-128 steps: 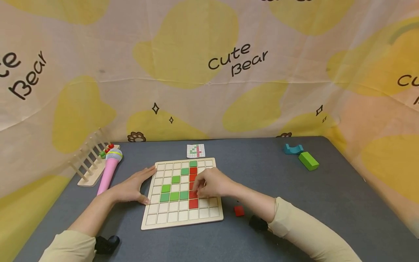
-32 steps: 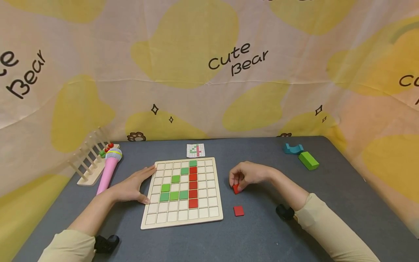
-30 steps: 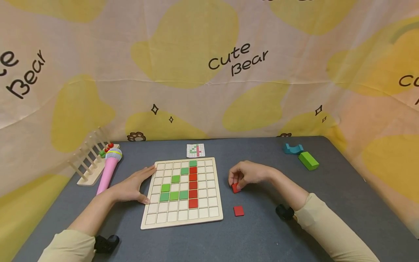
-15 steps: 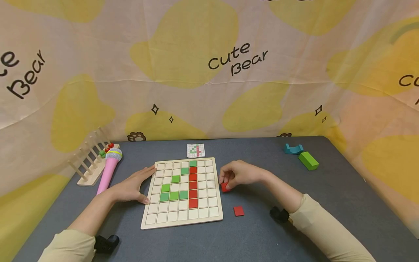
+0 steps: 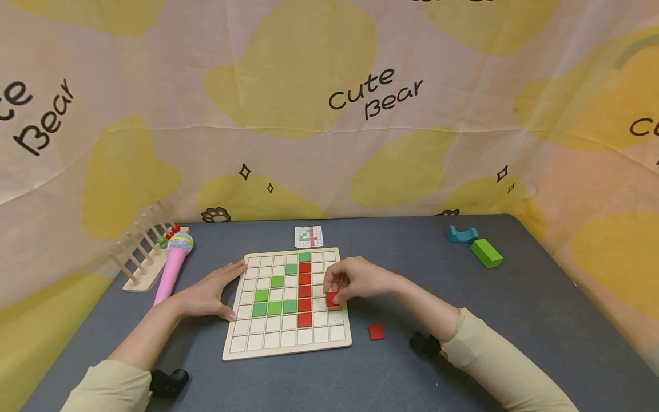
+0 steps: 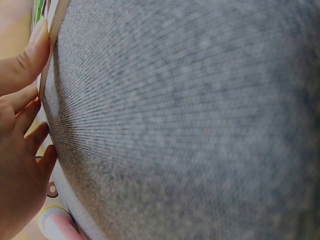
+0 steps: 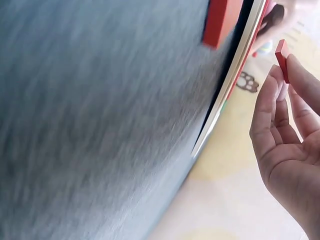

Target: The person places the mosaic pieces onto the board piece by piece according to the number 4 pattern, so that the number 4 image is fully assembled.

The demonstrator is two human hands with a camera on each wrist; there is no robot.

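A pale wooden grid board (image 5: 265, 341) lies on the dark table, with green square tiles (image 5: 275, 308) and a column of red square tiles (image 5: 305, 292) set in its cells. My left hand (image 5: 208, 293) rests at the board's left edge, thumb and fingers spread against it. Over the right-hand columns, my right hand (image 5: 360, 278) pinches a red tile (image 5: 332, 299) between thumb and fingertips. The right wrist view shows that held tile (image 7: 283, 61) tilted and raised clear of the board. Another red tile (image 5: 376, 332) lies on the table right of the board.
A small printed pattern card (image 5: 309, 237) lies behind the board. At the left are a pink toy microphone (image 5: 174, 269) and a wooden peg rack (image 5: 146, 269). A blue curved block (image 5: 462, 234) and a green block (image 5: 486, 253) sit at the back right.
My right hand has left the red column, picked up a red tile from the table at the right, and carried it left over the board. My left hand has stayed in place.
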